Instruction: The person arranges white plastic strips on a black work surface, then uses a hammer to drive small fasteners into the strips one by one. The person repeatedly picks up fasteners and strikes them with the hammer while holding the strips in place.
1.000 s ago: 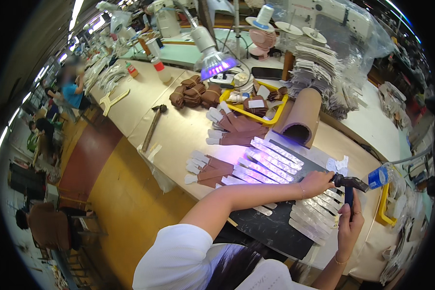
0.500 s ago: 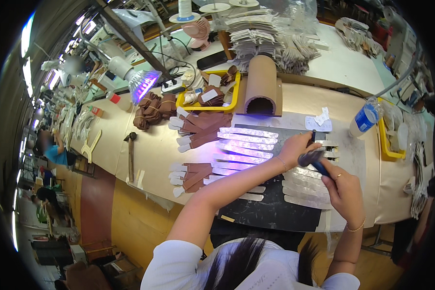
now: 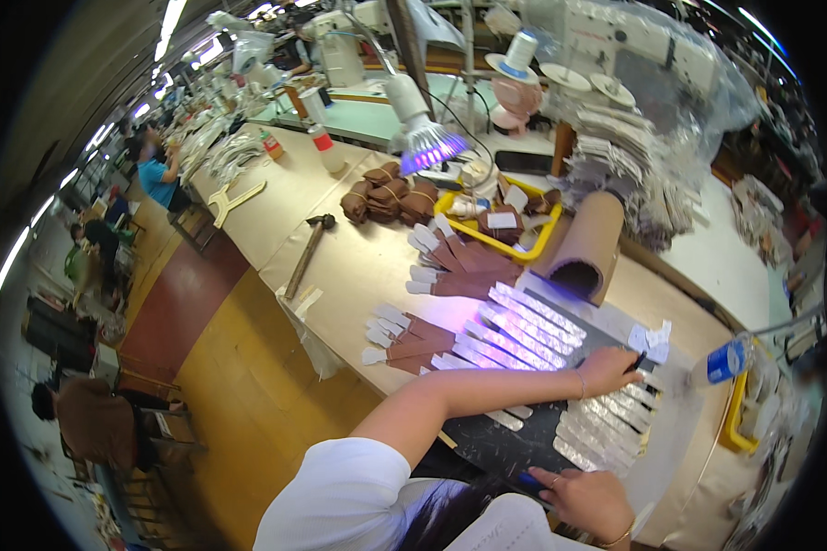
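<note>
Head view looks down on our workbench (image 3: 358,266), where our left hand (image 3: 611,367) reaches across a dark mat (image 3: 496,441) and pinches a small dark tool (image 3: 636,363) between closed fingers, its tip beside the silvery strips (image 3: 524,331) laid in rows on that mat. Our right hand (image 3: 588,500) rests near the mat's near edge, curled around something blue; we cannot tell how firmly it grips. A lamp (image 3: 427,138) throws violet light over the strips, and brown cut pieces (image 3: 413,335) lie just left of them. We judge the work goes best if we keep the tool low and steady, treat one strip at a time, and let the right hand hold the mat still.
</note>
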